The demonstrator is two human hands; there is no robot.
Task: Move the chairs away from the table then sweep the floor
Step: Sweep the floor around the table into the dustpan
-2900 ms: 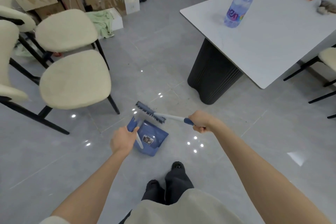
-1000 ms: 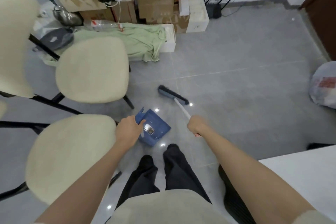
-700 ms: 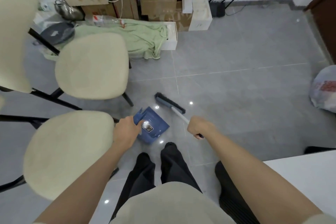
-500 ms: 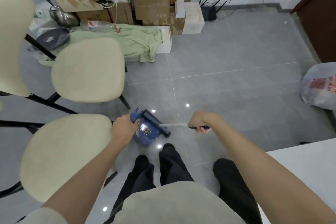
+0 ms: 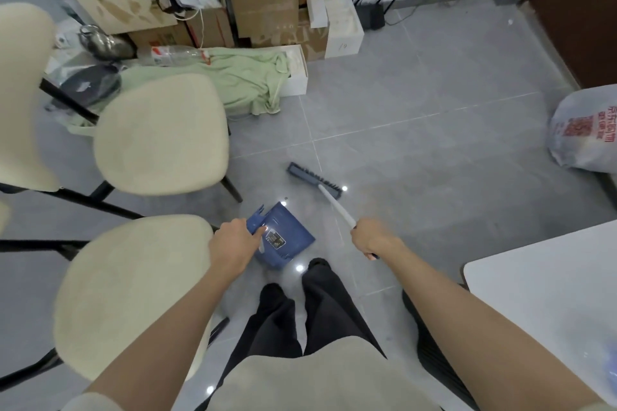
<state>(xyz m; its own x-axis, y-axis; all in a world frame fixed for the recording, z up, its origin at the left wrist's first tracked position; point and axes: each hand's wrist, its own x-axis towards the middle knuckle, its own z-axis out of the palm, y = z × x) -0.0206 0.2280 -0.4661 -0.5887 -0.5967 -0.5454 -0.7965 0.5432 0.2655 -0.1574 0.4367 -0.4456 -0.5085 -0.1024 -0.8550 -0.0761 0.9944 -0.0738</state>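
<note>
Left hand: the left hand (image 5: 233, 245) is closed round the back end of the dustpan (image 5: 290, 233), which sits on the floor (image 5: 434, 160) just ahead of its knuckles.
Right hand: the right hand (image 5: 372, 238) is wrapped in a fist round the handle of the brush (image 5: 314, 178); the head lies ahead of it and a little to its left.
Change: half a second ago the brush head was drawn in against the dustpan, beside the left hand. Now it is pushed back out, well apart from the pan.
Meaning: one stroke into the pan looks finished and the next seems set up; sweeping is under way, not done.
Chairs: the near chair (image 5: 133, 290) and the far chair (image 5: 160, 133) stand to the left of the left hand.
Table: the table (image 5: 551, 284) is off to the right of the right hand, so the chair step looks complete here.
</note>
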